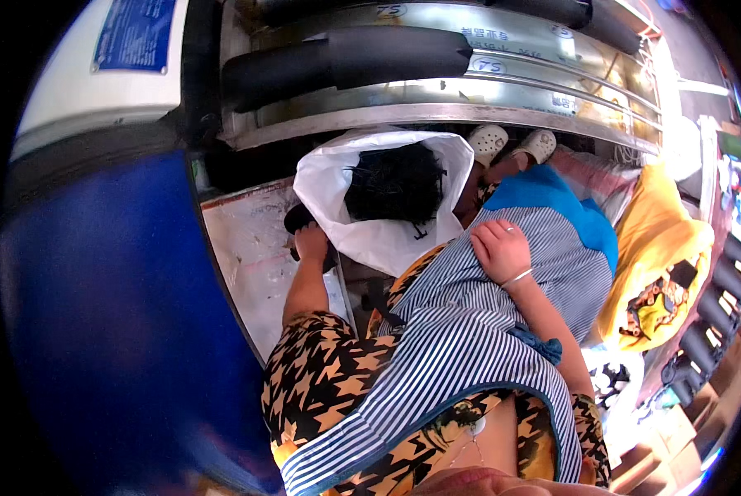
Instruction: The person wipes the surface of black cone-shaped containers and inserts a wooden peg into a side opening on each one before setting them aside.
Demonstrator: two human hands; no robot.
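My left hand (311, 241) is down beside a large white sack (316, 178), its fingers curled against a small black piece (298, 218) whose kind I cannot make out. Inside the open-mouthed sack lies a heap of thin black strips (395, 183). Resting flat on my lap is my right hand (501, 250), its fingers stretched out over a blue-and-white striped apron (445, 347). Nothing shows in that hand.
A metal rack (436, 113) with black tubes (345, 62) stands ahead. On the left is a big blue panel (106, 314). A yellow sack (647, 248) with small parts sits at the right, and a white board (254, 256) lies under my left hand.
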